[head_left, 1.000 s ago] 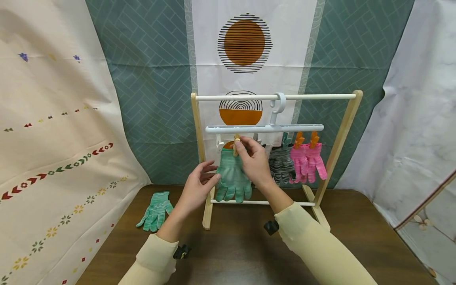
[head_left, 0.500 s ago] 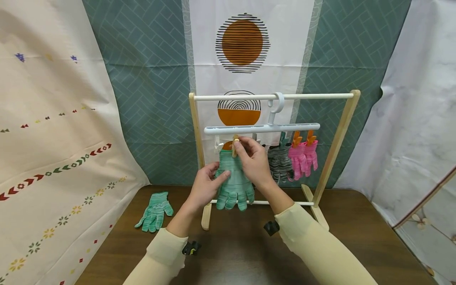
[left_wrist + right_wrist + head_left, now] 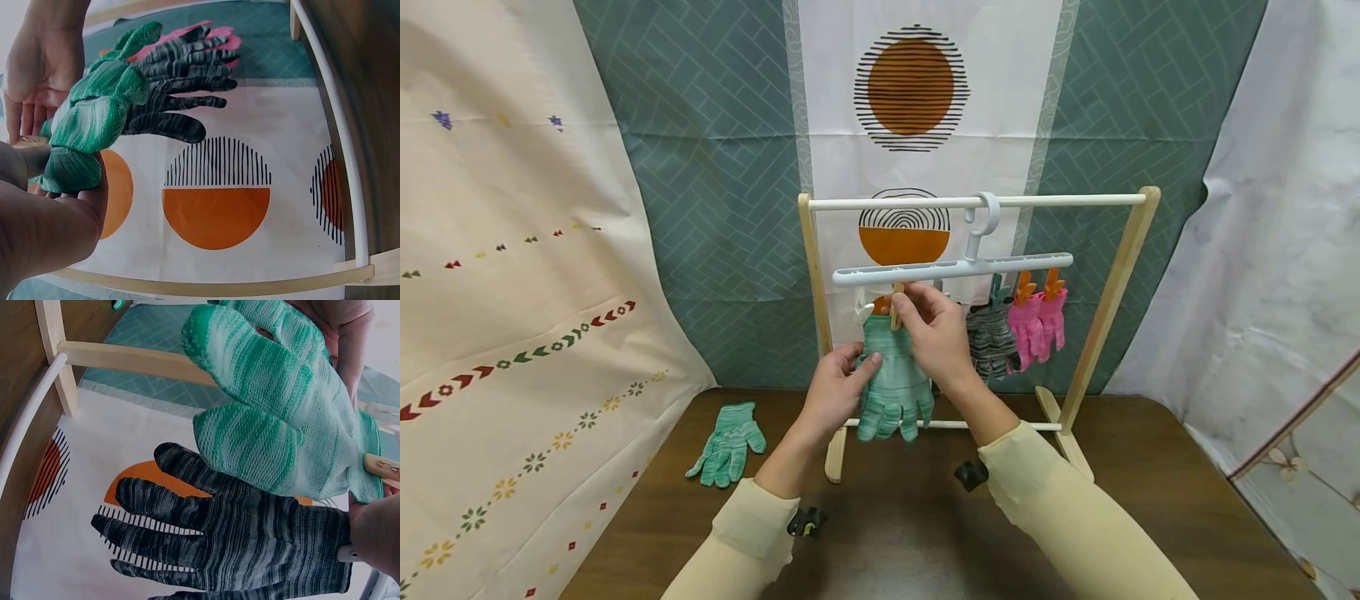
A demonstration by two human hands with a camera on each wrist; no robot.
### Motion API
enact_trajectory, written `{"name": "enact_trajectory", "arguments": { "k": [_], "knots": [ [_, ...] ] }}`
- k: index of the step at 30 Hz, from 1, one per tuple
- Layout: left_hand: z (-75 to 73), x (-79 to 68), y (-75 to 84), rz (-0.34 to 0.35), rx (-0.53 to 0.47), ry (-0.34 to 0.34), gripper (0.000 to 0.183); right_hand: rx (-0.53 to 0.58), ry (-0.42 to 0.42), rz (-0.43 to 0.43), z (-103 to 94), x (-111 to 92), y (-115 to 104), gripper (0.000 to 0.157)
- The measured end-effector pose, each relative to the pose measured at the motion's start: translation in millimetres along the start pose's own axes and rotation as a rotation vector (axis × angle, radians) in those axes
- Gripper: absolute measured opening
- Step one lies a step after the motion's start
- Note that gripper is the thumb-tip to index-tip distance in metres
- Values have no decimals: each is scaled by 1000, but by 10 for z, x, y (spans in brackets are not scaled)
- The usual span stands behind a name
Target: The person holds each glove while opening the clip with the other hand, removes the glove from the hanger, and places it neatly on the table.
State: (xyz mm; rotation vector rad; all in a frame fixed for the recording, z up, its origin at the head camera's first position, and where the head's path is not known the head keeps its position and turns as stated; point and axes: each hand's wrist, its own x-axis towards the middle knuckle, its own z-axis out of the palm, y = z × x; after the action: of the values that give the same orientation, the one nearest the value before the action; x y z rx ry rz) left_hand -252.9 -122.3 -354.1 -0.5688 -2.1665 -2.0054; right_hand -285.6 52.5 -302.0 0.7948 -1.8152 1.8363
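Observation:
A green knit glove hangs fingers-down below the left part of a pale hanger. My right hand pinches a light wooden clothespin at the glove's cuff. Lower down, my left hand grips the glove's left edge, thumb in front and fingers partly hidden behind it. In the right wrist view, the clothespin overlaps the cuff, and a black-and-grey glove hangs close by. A white clip is just left of the cuff.
The hanger hooks over a wooden rack's white top bar. Black-and-grey gloves and pink gloves hang from its right half by clothespins. A second green glove lies on the brown table at left. Patterned cloth stands behind.
My left hand has moved right from beside the green glove and taken hold of its edge. The hanger has tilted, its right end slightly higher, and the pink gloves have shifted left and up.

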Motion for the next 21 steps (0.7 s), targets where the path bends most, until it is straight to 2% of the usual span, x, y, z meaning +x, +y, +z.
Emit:
{"name": "enact_trajectory", "arguments": {
  "k": [11,21],
  "knots": [
    [30,6,-17,-3,-12,51,24,-13,31,4,-19,7,25,28],
    [36,9,-30,-9,3,64,21,-15,47,-7,-26,18,23,28]
  ]
}}
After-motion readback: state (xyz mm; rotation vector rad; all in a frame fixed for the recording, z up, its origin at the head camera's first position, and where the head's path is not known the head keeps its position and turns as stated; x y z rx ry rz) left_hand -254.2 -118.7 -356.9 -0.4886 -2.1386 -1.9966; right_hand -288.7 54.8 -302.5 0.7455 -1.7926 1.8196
